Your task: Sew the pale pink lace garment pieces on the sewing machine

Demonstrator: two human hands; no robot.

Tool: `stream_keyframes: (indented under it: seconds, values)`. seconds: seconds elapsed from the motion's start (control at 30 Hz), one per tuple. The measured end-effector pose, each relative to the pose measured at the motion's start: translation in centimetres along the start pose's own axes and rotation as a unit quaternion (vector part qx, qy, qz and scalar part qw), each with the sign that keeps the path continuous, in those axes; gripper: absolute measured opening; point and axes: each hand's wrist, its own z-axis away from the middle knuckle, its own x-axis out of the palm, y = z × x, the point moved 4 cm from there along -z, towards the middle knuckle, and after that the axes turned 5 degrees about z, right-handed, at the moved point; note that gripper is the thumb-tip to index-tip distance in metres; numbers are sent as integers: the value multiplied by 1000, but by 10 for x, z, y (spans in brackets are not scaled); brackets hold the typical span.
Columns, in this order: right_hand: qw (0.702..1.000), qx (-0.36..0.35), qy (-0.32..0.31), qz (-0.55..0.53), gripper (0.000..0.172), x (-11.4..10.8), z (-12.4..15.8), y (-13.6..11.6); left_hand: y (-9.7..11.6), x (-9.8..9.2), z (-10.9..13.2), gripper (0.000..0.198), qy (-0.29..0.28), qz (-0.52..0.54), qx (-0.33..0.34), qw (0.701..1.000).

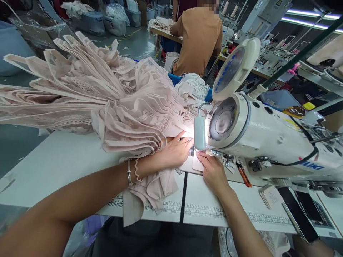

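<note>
A big bunch of beige lace-trimmed garments [139,96] lies folded in layers over the left of the sewing table. My left hand [179,151] rests against the lower right of the bunch, its fingers closed on the beige cloth close to the needle area. Just right of it, my right hand [213,171] has its fingers pressed together under the lit sewing head; what they pinch is too small to make out. The white sewing machine [270,132] fills the right side. A small lamp [199,132] hangs in front of the needle, which is hidden.
A round magnifier [233,71] stands above the machine head. Orange-handled snips [243,175], a paper pad [270,197] and a phone [297,214] lie on the right. A printed ruler [206,211] runs along the front edge. A person [198,39] sits ahead; plastic bins [92,23] stand behind.
</note>
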Motion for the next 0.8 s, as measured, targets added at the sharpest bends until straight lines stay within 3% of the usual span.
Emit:
stream_keyframes:
  seconds: [0.23,0.6,0.8]
  values:
    - [1000,11,0,15,57,-4,-3,-4,-3,7,3,27,17,-1,29,999]
    - [997,43,-36,49,56,-7,-7,-12,-1,3,4,21,41,-34,9,999]
    - [987,77,-129,59,57,-11,-13,-15,0,3,4,23,32,-56,6,998]
